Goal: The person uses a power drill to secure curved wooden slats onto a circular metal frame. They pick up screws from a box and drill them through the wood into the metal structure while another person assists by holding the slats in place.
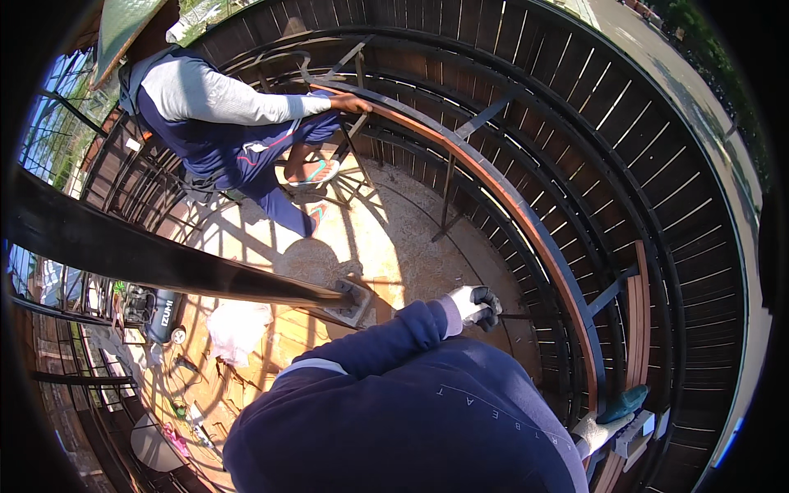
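My left hand (475, 307), in a white glove with dark fingertips, is held out in front of my body. Its fingers curl inward, and anything inside them is hidden. At the lower right, my right hand (612, 419), in a white and dark green glove, closes over reddish-brown wooden slats (638, 329). A grey metal block (634, 437) sits right beside it. A long curved reddish-brown strip (526, 214) runs along a dark metal band from near my right hand to the far side. There, a co-worker's hand (352, 103) rests on its end.
A co-worker (222, 107) in a wide hat sits at the far left. Tiered curved metal rails and a slatted wall (657, 140) surround us. A thick dark post (164, 255) slants to a bolted base. An air compressor (160, 316) and a pale cloth (238, 331) lie left.
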A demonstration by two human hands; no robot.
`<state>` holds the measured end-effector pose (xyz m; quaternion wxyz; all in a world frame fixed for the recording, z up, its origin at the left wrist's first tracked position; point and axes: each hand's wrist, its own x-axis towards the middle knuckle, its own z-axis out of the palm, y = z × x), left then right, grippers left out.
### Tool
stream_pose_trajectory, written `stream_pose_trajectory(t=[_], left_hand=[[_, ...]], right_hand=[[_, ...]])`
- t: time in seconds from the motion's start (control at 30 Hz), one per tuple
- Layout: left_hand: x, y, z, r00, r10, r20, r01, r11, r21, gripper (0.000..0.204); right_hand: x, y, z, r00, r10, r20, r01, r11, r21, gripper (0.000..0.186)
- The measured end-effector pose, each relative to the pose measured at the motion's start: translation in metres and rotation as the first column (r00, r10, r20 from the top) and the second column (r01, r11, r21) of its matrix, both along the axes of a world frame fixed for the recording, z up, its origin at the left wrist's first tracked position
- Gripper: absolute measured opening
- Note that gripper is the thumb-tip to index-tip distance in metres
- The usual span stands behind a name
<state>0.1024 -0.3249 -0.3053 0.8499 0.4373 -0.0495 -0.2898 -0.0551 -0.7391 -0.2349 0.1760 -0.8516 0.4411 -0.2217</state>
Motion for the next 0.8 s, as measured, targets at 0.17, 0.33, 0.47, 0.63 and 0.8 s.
stream_pose_trajectory(t=[0.17,0.33,0.47,0.63,0.8], left_hand=[[0.027,0.079,-0.005,0.989,0.095,-0.115,-0.077,0.986,0.147,0.013],[0.064,0.108,0.013,0.948,0.200,-0.247,-0.172,0.976,0.131,0.016],[0.117,0.108,0.017,0.910,0.312,-0.274,-0.341,0.938,-0.068,0.019],[0.199,0.136,0.030,0.863,0.413,-0.290,-0.448,0.892,-0.061,0.021],[0.269,0.178,0.035,0.744,0.486,-0.458,-0.516,0.854,0.068,0.020]], right_hand=[[0.041,0.093,0.021,0.938,0.202,0.281,-0.186,0.979,-0.082,0.103],[0.095,0.184,0.048,0.814,0.347,0.465,-0.444,0.889,0.115,0.105],[0.147,0.245,0.041,0.598,0.549,0.585,-0.728,0.677,0.109,0.106],[0.214,0.309,0.029,0.462,0.496,0.735,-0.885,0.207,0.416,0.112],[0.284,0.358,0.025,0.390,0.487,0.782,-0.879,-0.056,0.474,0.123]])
